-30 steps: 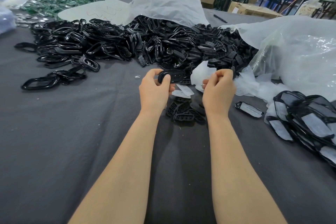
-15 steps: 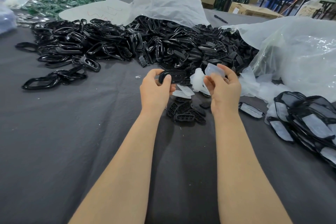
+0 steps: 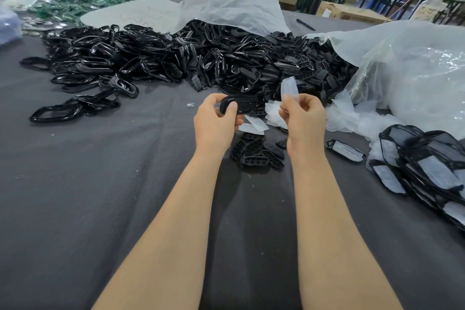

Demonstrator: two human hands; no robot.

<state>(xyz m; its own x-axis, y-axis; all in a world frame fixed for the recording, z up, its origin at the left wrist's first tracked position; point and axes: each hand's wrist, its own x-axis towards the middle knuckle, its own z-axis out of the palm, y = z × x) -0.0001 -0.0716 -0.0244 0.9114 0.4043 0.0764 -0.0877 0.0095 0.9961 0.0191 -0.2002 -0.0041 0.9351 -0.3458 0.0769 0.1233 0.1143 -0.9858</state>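
Observation:
My left hand point(image 3: 216, 123) grips a black oval plastic part point(image 3: 241, 106) between thumb and fingers, held a little above the dark table point(image 3: 75, 196). My right hand point(image 3: 305, 121) pinches a small translucent film piece point(image 3: 289, 88) that stands upright above its fingertips, just right of the black part. The two hands are close together but apart.
A big heap of black plastic frames and inserts point(image 3: 176, 58) spills from a white bag point(image 3: 226, 0) behind the hands. Loose films point(image 3: 254, 126) and a small pile of black inserts point(image 3: 256, 153) lie below them. Parts covered with film point(image 3: 427, 166) are stacked at right beside a clear bag point(image 3: 415, 70).
My right hand has lifted the translucent film piece out of the loose films and raised it upright. My left hand keeps holding the black part in about the same place.

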